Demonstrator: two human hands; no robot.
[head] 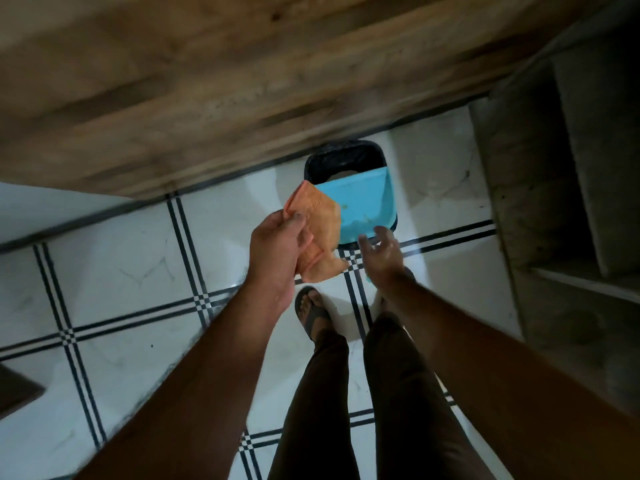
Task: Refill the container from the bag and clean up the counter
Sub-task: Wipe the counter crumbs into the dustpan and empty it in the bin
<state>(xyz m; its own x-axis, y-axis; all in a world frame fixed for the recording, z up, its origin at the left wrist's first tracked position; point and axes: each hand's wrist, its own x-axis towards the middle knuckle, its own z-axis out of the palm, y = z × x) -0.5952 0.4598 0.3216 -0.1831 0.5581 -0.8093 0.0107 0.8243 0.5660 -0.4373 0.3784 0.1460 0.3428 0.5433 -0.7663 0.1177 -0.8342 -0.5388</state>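
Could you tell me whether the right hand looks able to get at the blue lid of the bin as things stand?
Probably yes. The right hand is open, holds nothing, and hovers at the near edge of the blue lid, with nothing between them. The orange bag, gripped by the left hand, hangs to one side.

left hand (275,244) clenched, right hand (381,249) spread

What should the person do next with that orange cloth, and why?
Probably move the left hand forward and shake the orange cloth over the bin: its blue lid is tipped open, showing the black liner, and the right hand is open and holds nothing.
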